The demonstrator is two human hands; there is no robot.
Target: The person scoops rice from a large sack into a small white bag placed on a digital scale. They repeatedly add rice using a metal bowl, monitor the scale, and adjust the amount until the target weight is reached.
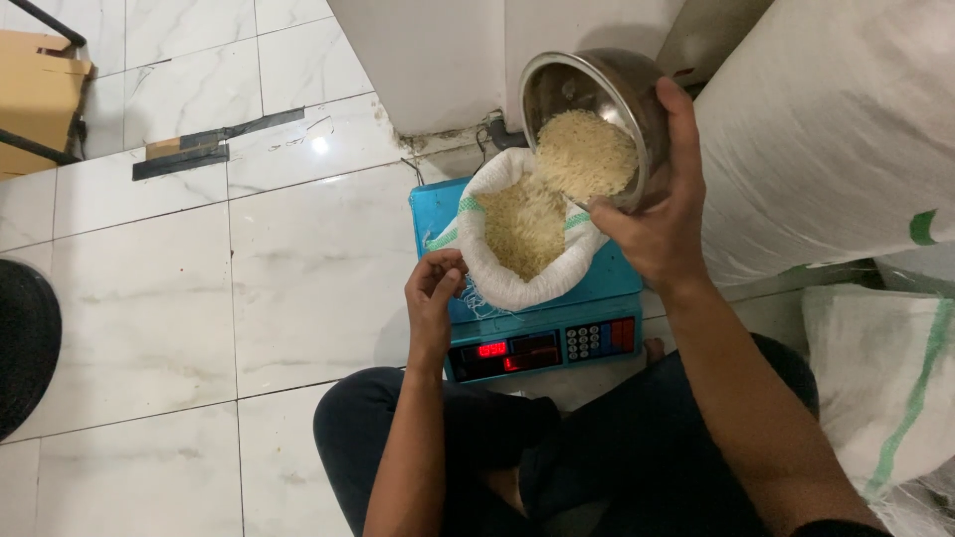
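right hand [657,224] tilting bowl [597,119] (over sack [517,239])

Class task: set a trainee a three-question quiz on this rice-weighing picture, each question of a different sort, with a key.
1. True or false: the right hand tilts a metal bowl of rice over the white sack.
2. What does the sack stand on? A) a chair B) a blue scale C) a black mat
3. Which hand is at the sack's near rim?

Key
1. True; rice lies at the bowl's lower lip, above the sack's mouth.
2. B; its red display is lit.
3. The left hand, fingers curled by the rim; whether it pinches the cloth cannot be told.
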